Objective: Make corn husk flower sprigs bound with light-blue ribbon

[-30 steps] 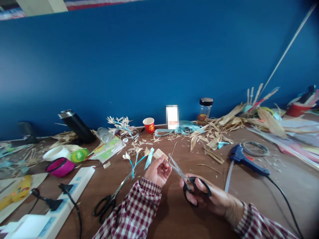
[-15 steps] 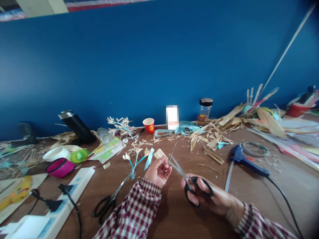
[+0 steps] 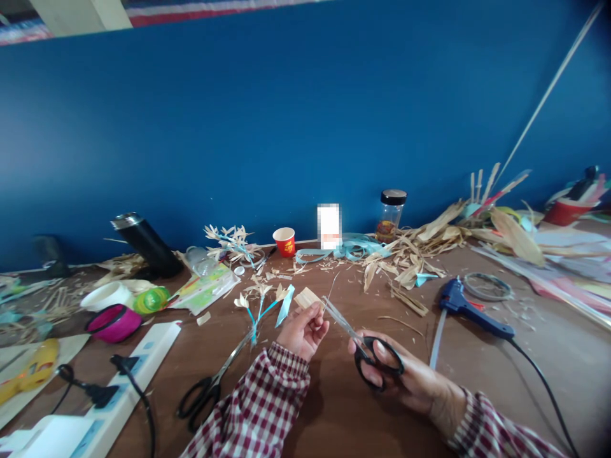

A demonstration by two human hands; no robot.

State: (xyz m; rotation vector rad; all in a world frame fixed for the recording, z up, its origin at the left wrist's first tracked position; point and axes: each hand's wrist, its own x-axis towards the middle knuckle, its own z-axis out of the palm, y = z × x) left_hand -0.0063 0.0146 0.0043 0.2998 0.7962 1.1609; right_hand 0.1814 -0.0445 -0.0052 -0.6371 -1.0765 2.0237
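Observation:
Between the thumb and fingers of my left hand point(image 3: 305, 331) is a small pale piece of dried husk point(image 3: 309, 298), its flat end poking out past the thumb. My right hand point(image 3: 401, 369) grips black-handled scissors point(image 3: 379, 362) by the finger loops. Their blades point(image 3: 340, 316) lie nearly together, tips close to the husk's right edge. Left of my left hand, a small blue-stemmed husk flower point(image 3: 258, 312) lies on the table near a light-blue strip point(image 3: 285, 306). A second pair of scissors point(image 3: 210, 388) rests beside my left sleeve.
A blue glue gun point(image 3: 472, 308) with its cord lies at right. Heaped dried husks point(image 3: 420, 245), a lidded jar point(image 3: 392, 213) and a red paper cup point(image 3: 285, 242) stand along the back. At left are a white power strip point(image 3: 138, 375), a magenta bowl point(image 3: 114, 323) and a black flask point(image 3: 147, 245).
The scissor blades have closed from a wider opening, and the right hand has shifted slightly. The left hand keeps its pinch on the husk, which shows a bit more.

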